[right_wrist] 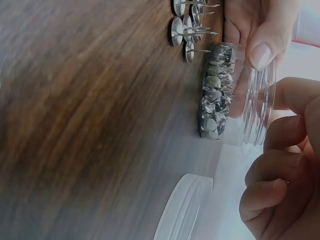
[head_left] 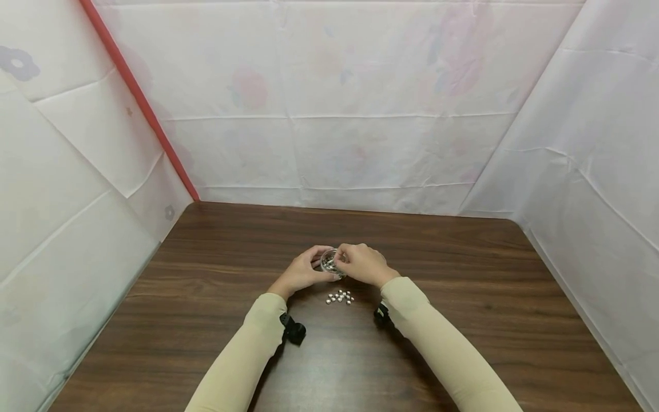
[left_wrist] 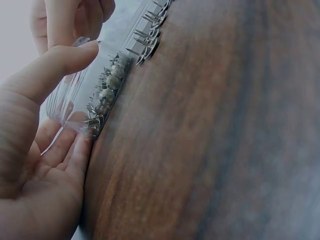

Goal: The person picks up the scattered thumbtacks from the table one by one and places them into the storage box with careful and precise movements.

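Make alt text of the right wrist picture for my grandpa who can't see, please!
The left hand holds a clear jar with silver thumbtacks at its bottom; the right hand is at its rim. Loose tacks lie beside it on the brown wooden table, points up, and what looks like a clear lid sits nearby.

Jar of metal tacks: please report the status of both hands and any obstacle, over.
Left hand holds jar. Right hand at jar's open top, grip unclear. Loose tacks and clear lid nearby, neither blocking the opening.
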### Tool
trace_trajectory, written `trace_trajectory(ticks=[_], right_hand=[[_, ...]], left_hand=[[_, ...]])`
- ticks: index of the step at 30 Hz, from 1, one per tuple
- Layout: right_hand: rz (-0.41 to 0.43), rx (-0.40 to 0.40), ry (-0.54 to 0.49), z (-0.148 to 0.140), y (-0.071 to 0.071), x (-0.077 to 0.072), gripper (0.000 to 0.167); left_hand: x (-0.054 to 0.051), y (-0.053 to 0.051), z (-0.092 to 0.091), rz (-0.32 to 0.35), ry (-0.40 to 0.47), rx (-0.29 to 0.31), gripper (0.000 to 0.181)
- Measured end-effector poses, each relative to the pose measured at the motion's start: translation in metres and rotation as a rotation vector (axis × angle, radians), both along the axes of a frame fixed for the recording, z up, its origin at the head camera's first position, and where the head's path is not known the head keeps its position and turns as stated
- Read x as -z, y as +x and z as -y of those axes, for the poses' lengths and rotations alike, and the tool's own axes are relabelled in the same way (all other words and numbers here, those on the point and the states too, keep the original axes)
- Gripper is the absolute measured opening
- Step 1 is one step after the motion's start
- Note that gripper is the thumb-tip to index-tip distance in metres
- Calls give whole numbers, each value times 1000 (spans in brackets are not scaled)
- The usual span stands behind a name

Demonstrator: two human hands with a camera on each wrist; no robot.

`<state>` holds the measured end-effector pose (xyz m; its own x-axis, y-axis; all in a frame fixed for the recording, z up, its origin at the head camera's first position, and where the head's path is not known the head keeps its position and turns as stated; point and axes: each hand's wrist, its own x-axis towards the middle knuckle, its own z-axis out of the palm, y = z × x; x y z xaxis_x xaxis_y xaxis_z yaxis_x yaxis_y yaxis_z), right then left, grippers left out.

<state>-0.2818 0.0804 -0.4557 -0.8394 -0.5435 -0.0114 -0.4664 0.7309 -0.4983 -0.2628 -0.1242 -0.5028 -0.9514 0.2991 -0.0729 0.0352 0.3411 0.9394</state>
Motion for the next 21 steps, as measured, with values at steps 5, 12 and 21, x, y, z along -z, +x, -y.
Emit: trace_trajectory(ticks=[5,12,21], right_hand=[[-11,12,6,0,0,1,13],[-63,-22,-42,-6,6,0,13],[-146,-94,-89,-22,25,-5,9]], left_hand=[[2,-1,0,4,-1,-1,74],[2,-1,1,-7,4,-1,73],[3,-2,0,-8,-5,-8,73]])
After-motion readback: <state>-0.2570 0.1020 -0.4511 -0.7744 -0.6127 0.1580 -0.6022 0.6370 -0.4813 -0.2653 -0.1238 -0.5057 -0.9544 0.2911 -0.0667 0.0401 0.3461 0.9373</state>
